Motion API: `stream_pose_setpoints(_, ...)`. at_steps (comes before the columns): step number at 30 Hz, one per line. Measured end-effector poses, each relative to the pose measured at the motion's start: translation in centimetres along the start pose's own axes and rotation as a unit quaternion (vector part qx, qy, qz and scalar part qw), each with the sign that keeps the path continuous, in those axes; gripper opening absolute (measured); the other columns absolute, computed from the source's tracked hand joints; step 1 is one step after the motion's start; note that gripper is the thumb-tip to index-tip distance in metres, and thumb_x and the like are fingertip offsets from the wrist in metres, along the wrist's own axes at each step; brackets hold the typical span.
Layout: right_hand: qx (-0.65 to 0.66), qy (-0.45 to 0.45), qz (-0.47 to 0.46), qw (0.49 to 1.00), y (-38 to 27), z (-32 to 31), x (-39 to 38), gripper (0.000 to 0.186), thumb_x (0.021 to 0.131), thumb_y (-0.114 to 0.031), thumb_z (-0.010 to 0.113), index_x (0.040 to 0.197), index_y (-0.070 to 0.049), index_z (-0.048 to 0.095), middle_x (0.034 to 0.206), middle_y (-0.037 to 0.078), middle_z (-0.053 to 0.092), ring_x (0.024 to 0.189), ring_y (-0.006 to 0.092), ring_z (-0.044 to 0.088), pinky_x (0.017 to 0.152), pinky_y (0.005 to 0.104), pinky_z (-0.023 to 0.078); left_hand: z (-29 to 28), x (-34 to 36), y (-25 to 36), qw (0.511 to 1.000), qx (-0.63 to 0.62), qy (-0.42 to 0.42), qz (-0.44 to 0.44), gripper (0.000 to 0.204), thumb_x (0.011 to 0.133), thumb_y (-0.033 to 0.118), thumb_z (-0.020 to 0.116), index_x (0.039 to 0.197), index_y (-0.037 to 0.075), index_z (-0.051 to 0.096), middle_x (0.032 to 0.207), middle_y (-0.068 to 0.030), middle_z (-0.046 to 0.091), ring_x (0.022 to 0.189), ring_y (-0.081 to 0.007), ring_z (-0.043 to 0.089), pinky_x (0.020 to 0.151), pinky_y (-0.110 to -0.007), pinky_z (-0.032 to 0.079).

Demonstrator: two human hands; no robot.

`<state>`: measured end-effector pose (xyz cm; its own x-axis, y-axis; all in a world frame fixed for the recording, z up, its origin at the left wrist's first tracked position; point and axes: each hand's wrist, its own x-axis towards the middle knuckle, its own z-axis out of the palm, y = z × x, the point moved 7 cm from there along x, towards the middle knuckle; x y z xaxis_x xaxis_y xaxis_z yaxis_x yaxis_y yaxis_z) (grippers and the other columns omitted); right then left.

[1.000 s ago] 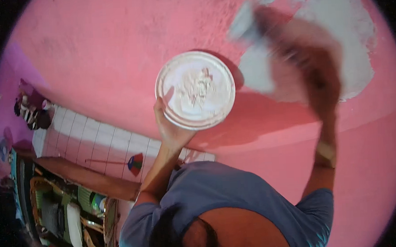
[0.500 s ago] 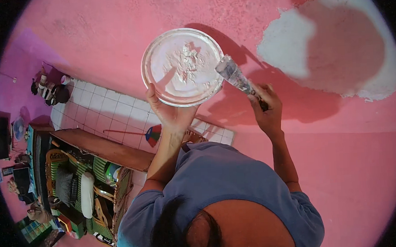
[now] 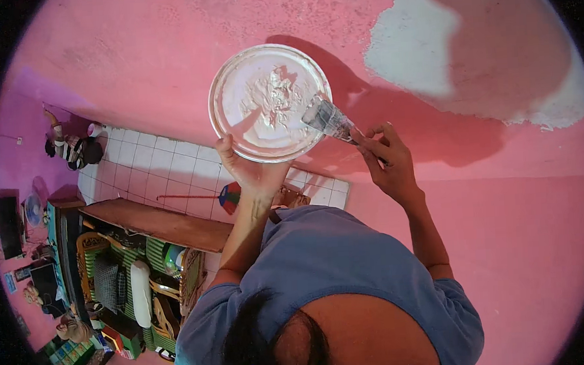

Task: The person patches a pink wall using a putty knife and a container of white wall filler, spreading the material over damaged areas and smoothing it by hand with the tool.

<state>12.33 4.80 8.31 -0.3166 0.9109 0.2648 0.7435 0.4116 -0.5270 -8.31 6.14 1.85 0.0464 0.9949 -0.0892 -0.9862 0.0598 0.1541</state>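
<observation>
A shallow, round, off-white lid-like disc with a raised, ridged rim point(image 3: 215, 100) is held in front of the wall by the bare left hand point(image 3: 253, 174). The thumb is set against the near rim and the palm lies beneath; the remaining fingers are hidden behind the disc, and their spread cannot be told. At the disc's centre, thick creamy-white paste point(image 3: 278, 98) is heaped in rough, peaked ridges, thinned outward to a smooth smear.

A flat, flared scraper with a grey, paste-streaked blade point(image 3: 328, 118) is clamped between the thumb and fingers of the right hand point(image 3: 390, 159), the outer fingers being loosely curled. The blade is laid across the disc's right-hand rim, its broad edge over the smeared surface; whether contact is made cannot be told. The grip end is largely covered by the fingers.

The pink painted wall point(image 3: 167, 70) is pitted and blistered in its upper part. At upper right it is interrupted by a broad, irregular, matt whitish patch point(image 3: 410, 51) with ragged edges, partly darkened by shadow. At lower left, glossy white square floor tiles point(image 3: 148, 150) are bordered by green-striped seating with a carved wooden frame point(image 3: 157, 252).
</observation>
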Motion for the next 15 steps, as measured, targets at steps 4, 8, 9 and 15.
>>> stream_pose_setpoints(4,-0.006,-0.054,0.021,0.998,0.8,-0.7,-0.5,0.037,0.086,-0.009,0.064,0.121,-0.023,0.064,0.094,0.006,0.055,0.067,0.0183,0.057,0.057,0.0307,0.051,-1.6,0.1,0.3,1.000,-0.016,0.014,0.007,0.086,0.074,0.048,0.062,0.144,0.010,0.030,0.151,-0.0156,0.024,0.139,-0.0356,0.022,0.110,-0.065,0.016)
stream_pose_setpoints(8,-0.032,-0.068,-0.016,0.997,0.3,-2.1,-0.7,0.038,0.085,-0.007,0.065,0.120,-0.023,0.064,0.094,0.006,0.055,0.070,0.0180,0.058,0.056,0.0305,0.051,-2.5,0.3,0.6,1.000,-0.019,0.021,0.013,0.085,0.074,0.046,0.062,0.144,0.009,0.030,0.151,-0.0165,0.023,0.139,-0.0366,0.022,0.110,-0.066,0.015)
stream_pose_setpoints(9,-0.028,-0.078,-0.008,0.997,0.2,-2.5,-0.7,0.038,0.085,-0.006,0.065,0.119,-0.022,0.065,0.093,0.006,0.055,0.070,0.0179,0.058,0.056,0.0302,0.051,-2.3,0.2,0.7,1.000,-0.016,0.020,0.009,0.086,0.074,0.046,0.062,0.144,0.009,0.030,0.151,-0.0165,0.023,0.139,-0.0366,0.021,0.110,-0.066,0.015)
stream_pose_setpoints(15,0.026,0.024,-0.030,0.999,-0.8,-4.1,0.0,0.035,0.082,0.004,0.064,0.113,-0.011,0.068,0.091,0.003,0.050,0.065,0.0111,0.046,0.055,0.0245,0.038,-1.4,0.0,1.0,0.999,-0.049,-0.005,-0.007,0.084,0.073,0.046,0.062,0.143,0.009,0.033,0.150,-0.0151,0.026,0.138,-0.0353,0.024,0.110,-0.064,0.017)
